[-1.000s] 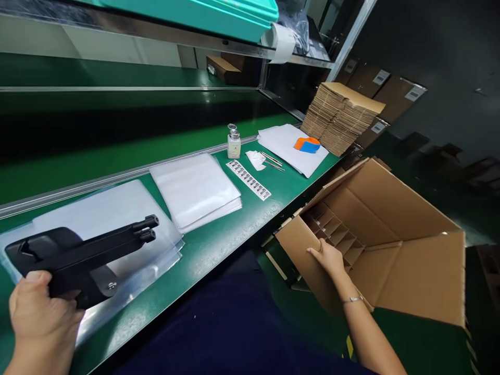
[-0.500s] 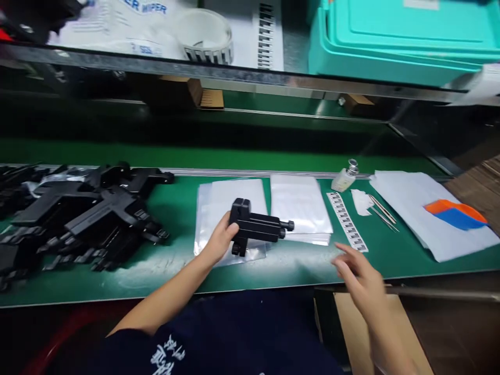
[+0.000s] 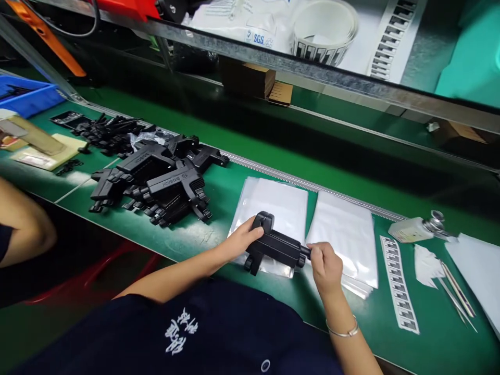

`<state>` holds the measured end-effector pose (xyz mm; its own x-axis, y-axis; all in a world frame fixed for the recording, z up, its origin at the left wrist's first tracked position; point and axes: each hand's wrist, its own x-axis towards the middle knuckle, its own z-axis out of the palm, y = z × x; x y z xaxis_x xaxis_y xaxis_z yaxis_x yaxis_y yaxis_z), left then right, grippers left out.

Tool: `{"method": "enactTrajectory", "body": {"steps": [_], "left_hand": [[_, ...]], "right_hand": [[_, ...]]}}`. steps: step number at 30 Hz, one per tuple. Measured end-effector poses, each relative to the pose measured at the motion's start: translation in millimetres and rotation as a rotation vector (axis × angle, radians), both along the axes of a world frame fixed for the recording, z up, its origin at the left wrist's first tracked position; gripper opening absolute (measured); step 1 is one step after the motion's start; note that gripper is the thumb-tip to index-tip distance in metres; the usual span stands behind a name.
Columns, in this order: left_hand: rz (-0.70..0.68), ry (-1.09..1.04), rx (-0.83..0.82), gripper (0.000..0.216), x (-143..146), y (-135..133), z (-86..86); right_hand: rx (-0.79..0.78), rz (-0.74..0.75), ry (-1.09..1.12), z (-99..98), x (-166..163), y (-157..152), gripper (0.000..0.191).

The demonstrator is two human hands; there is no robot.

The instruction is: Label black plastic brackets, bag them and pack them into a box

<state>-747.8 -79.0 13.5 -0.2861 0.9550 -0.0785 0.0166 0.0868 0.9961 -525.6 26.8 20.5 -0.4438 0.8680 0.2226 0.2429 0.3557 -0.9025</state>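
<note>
the black part [image 3: 273,246] lies long axis left to right over the near edge of a clear bag [image 3: 273,208]. left hand [image 3: 239,240] grasps its left end, right hand [image 3: 325,264] pinches its right tip.

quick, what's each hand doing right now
left hand: closed on the black plastic part
right hand: closed on the same part's right end

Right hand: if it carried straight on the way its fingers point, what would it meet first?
The right hand points left along the black plastic part it grips by the end. Beyond that comes the left hand on the other end, probably, though depth is hard to judge.
</note>
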Motion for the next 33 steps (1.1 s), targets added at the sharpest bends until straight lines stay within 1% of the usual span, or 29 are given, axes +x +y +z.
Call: {"method": "enactTrajectory", "body": {"steps": [1,2,3,4,6,7,8,9,11,12,13,14,16,17,18,19,21,22,23,24,26,28,30,33], "left_hand": [[0.002,-0.04,-0.01,0.065,0.9,-1.2,0.3],[-0.003,-0.032,-0.009,0.064,1.4,-2.7,1.3],[-0.02,0.029,0.01,0.064,1.5,-4.3,3.0],[-0.049,0.131,0.044,0.064,1.4,-5.5,4.8],[-0.109,0.344,0.107,0.066,1.4,-5.6,8.0],[-0.123,0.398,0.109,0.067,2.1,-4.2,8.9],[-0.123,0.395,0.089,0.067,3.4,-2.1,9.1],[-0.106,0.34,0.056,0.066,5.1,0.5,8.8],[-0.071,0.159,-0.011,0.066,8.8,5.2,7.1],[-0.07,0.095,-0.017,0.067,10.3,6.6,6.2],[-0.084,0.079,-0.003,0.068,11.3,7.2,5.4],[-0.101,0.112,0.024,0.07,11.8,7.1,4.8],[-0.114,0.23,0.079,0.075,12.2,6.7,4.2],[-0.103,0.248,0.083,0.076,12.5,7.1,3.9],[-0.09,0.211,0.061,0.074,13.3,8.3,3.5],[-0.083,0.121,0.015,0.072,14.4,10.2,2.9],[-0.088,-0.112,-0.08,0.068,17.7,14.8,1.4],[-0.102,-0.189,-0.093,0.068,19.4,16.8,0.9],[-0.11,-0.219,-0.074,0.068,20.8,18.2,0.7],[-0.11,-0.207,-0.026,0.069,21.8,18.9,1.1],[-0.118,-0.1,0.083,0.072,22.3,18.3,3.4],[-0.187,0.047,0.162,0.076,20.3,16.8,6.9],[-0.301,0.201,0.275,0.076,15.9,16.5,9.8],[-0.408,0.432,0.523,0.064,5.5,18.3,10.2]], "right_hand": [[0.112,0.015,-0.015,0.0,1.0,0.3,0.028],[0.147,0.028,-0.02,0.0,1.4,0.9,0.026],[0.097,0.043,-0.023,-0.2,1.2,1.7,0.026],[-0.023,0.064,-0.03,-0.4,0.5,2.7,0.027],[-0.315,0.101,-0.03,-1.3,-0.6,4.5,0.032],[-0.391,0.106,-0.024,-1.5,-0.1,4.9,0.033],[-0.379,0.09,-0.019,-1.3,1.6,4.9,0.033],[-0.288,0.053,-0.017,-0.7,4.1,4.6,0.031],[-0.026,-0.034,-0.011,1.5,9.8,3.1,0.024],[0.047,-0.066,-0.007,2.7,12.0,2.5,0.022],[0.038,-0.078,0.004,3.7,13.2,2.2,0.021],[-0.05,-0.063,0.019,4.3,13.4,2.1,0.023],[-0.306,-0.003,0.056,3.8,12.8,2.5,0.029],[-0.374,0.019,0.068,2.9,13.1,2.5,0.031],[-0.36,0.025,0.067,1.6,14.4,2.3,0.032],[-0.267,0.011,0.053,0.1,16.8,1.9,0.03],[0.008,-0.051,0.004,-3.3,24.0,0.5,0.024],[0.097,-0.073,-0.009,-5.2,27.7,0.0,0.023],[0.12,-0.077,0.002,-7.2,30.7,-0.3,0.026],[0.079,-0.056,0.034,-9.4,32.7,-0.4,0.033],[-0.098,0.043,0.11,-13.7,33.3,-0.5,0.05],[-0.226,0.13,0.154,-16.8,31.6,-1.1,0.061],[-0.232,0.126,0.147,-17.7,30.5,-2.4,0.064],[-0.153,0.102,0.102,-16.5,32.7,-3.8,0.066]]}}
